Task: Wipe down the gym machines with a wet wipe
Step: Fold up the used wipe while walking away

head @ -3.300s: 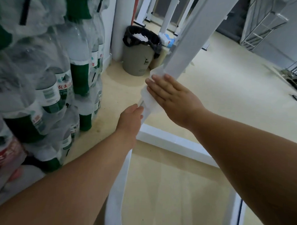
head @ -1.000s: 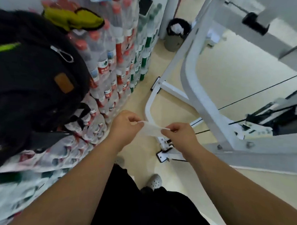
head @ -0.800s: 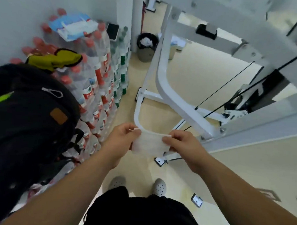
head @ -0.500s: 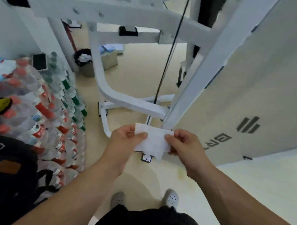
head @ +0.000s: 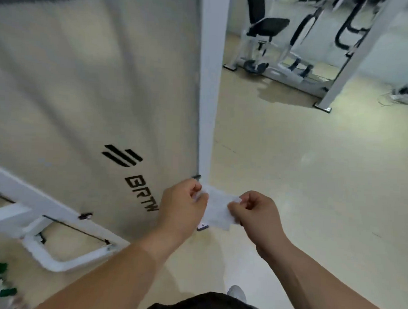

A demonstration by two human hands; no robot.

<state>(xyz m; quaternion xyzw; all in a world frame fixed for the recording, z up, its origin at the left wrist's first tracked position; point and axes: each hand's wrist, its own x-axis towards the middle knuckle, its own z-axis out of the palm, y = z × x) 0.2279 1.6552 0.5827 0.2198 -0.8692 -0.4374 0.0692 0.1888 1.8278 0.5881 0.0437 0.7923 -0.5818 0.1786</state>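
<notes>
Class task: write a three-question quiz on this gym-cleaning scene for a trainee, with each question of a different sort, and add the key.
1. True or false: the wet wipe is held by the left hand alone.
2. What is printed on the grey panel? A) a red arrow B) black stripes and black letters C) nothing
3. Fill in: in the head view, the machine with the black seat appears to the ___ of the white post.
Key: 1 false, the right hand pinches it too. 2 B. 3 right.
</notes>
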